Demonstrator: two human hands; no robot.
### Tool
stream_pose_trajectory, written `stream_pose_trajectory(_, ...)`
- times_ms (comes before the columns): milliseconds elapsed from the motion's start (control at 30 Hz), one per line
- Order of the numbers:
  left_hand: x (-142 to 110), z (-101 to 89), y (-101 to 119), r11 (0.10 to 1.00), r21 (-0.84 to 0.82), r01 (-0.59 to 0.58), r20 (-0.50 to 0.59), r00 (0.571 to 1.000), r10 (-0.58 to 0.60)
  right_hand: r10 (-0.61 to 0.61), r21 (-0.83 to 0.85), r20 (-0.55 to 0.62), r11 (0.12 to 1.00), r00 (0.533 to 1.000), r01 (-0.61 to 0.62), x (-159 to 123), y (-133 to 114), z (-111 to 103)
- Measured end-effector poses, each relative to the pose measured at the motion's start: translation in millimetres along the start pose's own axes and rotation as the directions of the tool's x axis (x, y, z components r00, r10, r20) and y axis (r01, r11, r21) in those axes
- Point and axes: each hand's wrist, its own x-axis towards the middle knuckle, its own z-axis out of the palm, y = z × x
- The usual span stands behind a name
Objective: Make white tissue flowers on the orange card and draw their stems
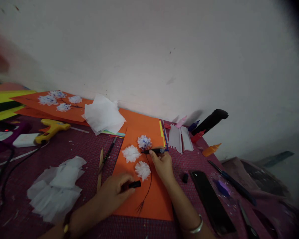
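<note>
An orange sheet of paper (160, 205) lies on the table before me. On it are two white tissue-paper flowers (131, 154) and one blue-speckled flower (144, 142). A thin dark stem line (150, 181) is drawn on the paper, with short strokes at its lower end. My right hand (163, 164) is closed around a black marker (153, 151), its tip pointing left between the flowers; I cannot tell whether it touches the paper. Over the paper's left side, my left hand (112, 192) pinches a black marker cap (135, 184).
Left are loose white tissue pieces (58, 189), a yellow glue gun (51, 129), cords and a pencil (100, 169). Behind lie stacked tissue sheets (104, 114) and orange paper with finished flowers (48, 99). Right are a phone (211, 200), scissors (246, 219), a cutter (233, 182) and paint bottles (211, 150).
</note>
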Motion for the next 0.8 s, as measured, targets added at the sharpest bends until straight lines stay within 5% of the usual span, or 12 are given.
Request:
stream_pose_trajectory(433,1.7,0.7,2.2,1.0,0.008,0.017,0.004,1.0,-0.017,0.003,0.056,-0.009,0.998,1.0,-0.003,0.9,0.5,3.5)
stream_pose_trajectory(800,0.6,-2.6,6.2,1.0,0.009,0.008,0.012,1.0,-0.008,-0.021,-0.097,0.012,0.995,1.0,0.022,-0.3,-5.0,0.5)
